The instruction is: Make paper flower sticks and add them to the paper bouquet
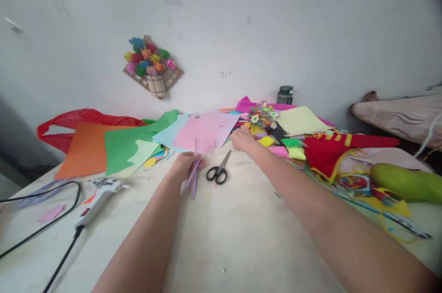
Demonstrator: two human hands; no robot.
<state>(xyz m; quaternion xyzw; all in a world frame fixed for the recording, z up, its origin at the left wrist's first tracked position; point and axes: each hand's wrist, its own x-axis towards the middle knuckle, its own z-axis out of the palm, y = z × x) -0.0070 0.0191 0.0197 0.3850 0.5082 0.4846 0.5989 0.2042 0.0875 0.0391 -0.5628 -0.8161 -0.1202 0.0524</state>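
Observation:
My left hand (186,166) is closed around several thin purple paper strips (194,180), which stick out above and below the fingers. Black-handled scissors (218,171) lie on the table just right of that hand, blades pointing away. My right hand (242,139) reaches to the heap at the back, its fingers curled down beside the right edge of the pink paper sheet (200,129). What those fingertips touch or grip is hidden. A bunch of small paper flowers (259,116) stands just behind the right hand, with a yellow balloon-like piece (265,141) near the wrist.
Orange paper (84,150) and green paper (127,150) lie at the left, behind a white power strip (100,201) with black cable. On the right are a red cloth (324,155), a green fruit (404,182) and craft scraps. A dark bottle (285,95) stands by the wall.

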